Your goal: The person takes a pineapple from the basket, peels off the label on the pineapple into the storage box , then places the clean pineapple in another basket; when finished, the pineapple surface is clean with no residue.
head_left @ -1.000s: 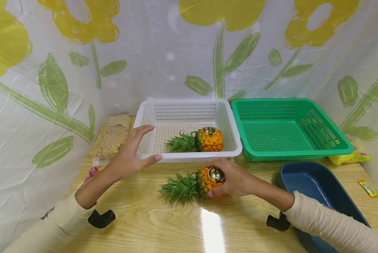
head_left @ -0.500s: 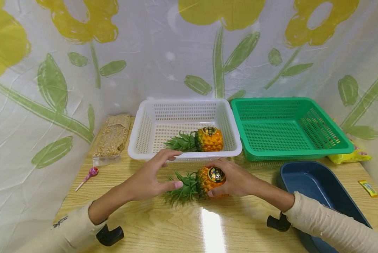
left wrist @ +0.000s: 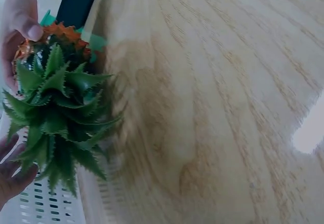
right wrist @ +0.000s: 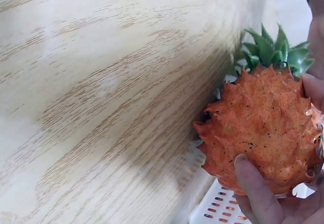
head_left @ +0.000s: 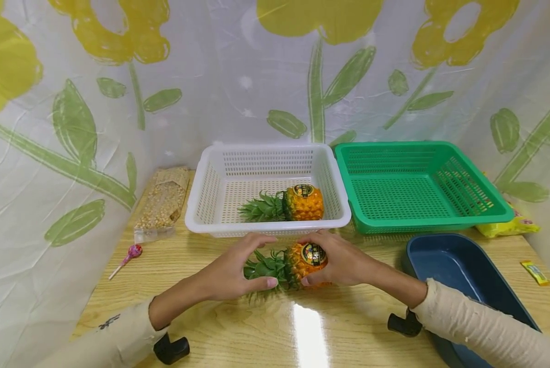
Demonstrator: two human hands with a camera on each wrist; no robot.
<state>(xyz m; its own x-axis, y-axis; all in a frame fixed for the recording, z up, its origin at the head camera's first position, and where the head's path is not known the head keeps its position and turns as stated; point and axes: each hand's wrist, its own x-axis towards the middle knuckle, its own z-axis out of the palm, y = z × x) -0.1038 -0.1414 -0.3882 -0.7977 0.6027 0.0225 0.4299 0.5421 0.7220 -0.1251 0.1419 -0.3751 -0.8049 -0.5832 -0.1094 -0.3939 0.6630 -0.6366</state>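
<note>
A pineapple [head_left: 297, 260] with an orange body, green crown and round dark label lies on its side, crown to the left, in front of the white basket. My right hand [head_left: 345, 261] grips its body at the right end, the thumb [right wrist: 253, 183] pressed on the orange skin in the right wrist view. My left hand [head_left: 229, 271] reaches around the crown, thumb and fingers spread. In the left wrist view, a gap shows between the left hand [left wrist: 15, 178] and the leaves [left wrist: 55, 115]. Inside the white basket [head_left: 238, 190] lies a second pineapple [head_left: 306, 207].
A green basket [head_left: 394, 197] stands right of the white one, a dark blue basin [head_left: 458, 260] in front of it. A bag of kernels [head_left: 162, 202] and a lollipop [head_left: 134, 251] lie at left. A yellow bag [head_left: 509, 225] and small yellow packet [head_left: 535, 273] lie at right.
My left hand has come from the left end of the white basket, moving right and toward me, to the pineapple's crown. My right hand keeps its grip on the body.
</note>
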